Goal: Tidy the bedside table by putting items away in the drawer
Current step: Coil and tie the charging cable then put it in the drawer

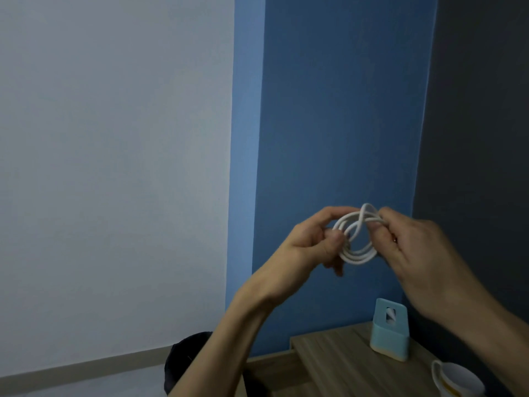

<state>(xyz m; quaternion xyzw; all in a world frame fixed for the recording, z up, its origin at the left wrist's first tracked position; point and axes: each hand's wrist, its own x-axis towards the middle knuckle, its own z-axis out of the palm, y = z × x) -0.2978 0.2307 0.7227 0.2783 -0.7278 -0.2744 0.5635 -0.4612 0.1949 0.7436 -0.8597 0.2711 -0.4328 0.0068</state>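
Holding a coiled white cable (pixel 355 239) in mid-air, we pinch its loops with both hands, left hand (pixel 316 242) at nine o'clock, right hand (pixel 420 247) at three, likely bundling it for the drawer. On the counter (pixel 337 365) below: a blue holder (pixel 390 330) showing something white inside, and a white cup (pixel 455 381).

white mug (pixel 455 381) at 5 o'clock is running off the bottom edge. left hand (pixel 312 242) fingers are covering part of the coiled cable (pixel 356 239); its ends aren't showing. dark object (pixel 183 359) at 6 o'clock is sitting behind the forearm, unidentifiable.
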